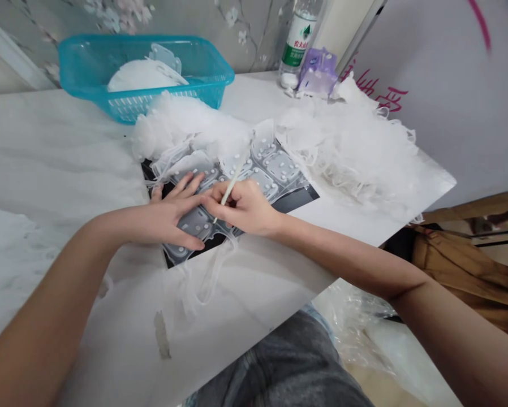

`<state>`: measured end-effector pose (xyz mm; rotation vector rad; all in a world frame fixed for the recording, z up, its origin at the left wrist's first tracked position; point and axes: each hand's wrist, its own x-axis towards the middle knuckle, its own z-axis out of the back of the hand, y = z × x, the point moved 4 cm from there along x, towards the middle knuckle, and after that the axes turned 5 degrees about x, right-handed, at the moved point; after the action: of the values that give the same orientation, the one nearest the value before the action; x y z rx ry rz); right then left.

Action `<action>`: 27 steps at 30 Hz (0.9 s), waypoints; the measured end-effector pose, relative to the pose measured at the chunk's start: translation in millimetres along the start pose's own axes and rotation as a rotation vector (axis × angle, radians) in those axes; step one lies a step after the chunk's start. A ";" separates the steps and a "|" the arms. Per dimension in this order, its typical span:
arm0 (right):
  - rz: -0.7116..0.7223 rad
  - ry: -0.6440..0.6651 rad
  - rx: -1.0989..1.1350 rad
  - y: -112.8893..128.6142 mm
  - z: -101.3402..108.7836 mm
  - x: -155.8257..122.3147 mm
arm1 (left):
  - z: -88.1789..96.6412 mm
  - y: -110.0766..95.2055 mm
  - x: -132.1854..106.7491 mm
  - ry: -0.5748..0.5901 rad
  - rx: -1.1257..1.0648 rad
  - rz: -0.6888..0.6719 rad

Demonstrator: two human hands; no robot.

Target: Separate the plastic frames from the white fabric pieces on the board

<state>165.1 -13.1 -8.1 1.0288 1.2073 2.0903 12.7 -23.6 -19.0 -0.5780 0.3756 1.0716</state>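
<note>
Okay: left hand (169, 212) lies flat, fingers (190, 186) spread and released on a translucent studded plastic sheet (275, 169). Right hand (241, 206) is clenched, pinching a thin pale stick (232, 183) over that sheet. Sheet sits on a black mat (298, 203), mid-table, between two heaps of white elastic loops (347, 152). Table top (347, 217) is white, corner jutting right. Beyond: teal plastic basket (88, 59) holding white pieces, water bottle (298, 39), purple tissue pack (317, 73), floral wallpaper (249, 34). Brown cloth (461, 271) sits lower right, below table level.
</note>
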 end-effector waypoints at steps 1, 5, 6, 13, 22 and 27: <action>-0.005 -0.004 0.015 0.1 -0.4 -0.1 | 0.3 -0.2 -0.1 -0.003 0.001 -0.001; -0.034 -0.010 0.031 1.5 0.1 -0.8 | 2.7 -2.0 -2.8 -0.039 -0.004 -0.041; -0.052 -0.020 0.028 1.6 0.8 -1.2 | 3.1 -2.4 -3.7 -0.042 -0.007 -0.046; -0.154 -0.085 0.059 0.8 3.7 -3.8 | 3.9 -4.7 -5.4 -0.026 -0.027 -0.044; -0.170 -0.067 0.083 -1.0 0.2 -3.9 | 2.5 -2.9 -5.4 -0.045 -0.022 -0.057; -0.148 -0.032 0.067 -2.8 -3.0 -4.8 | 0.9 -1.0 -3.5 -0.037 -0.006 -0.057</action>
<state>165.6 -16.7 -13.2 0.9672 1.3040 1.9253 12.1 -25.9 -16.2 -0.5707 0.3219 1.0282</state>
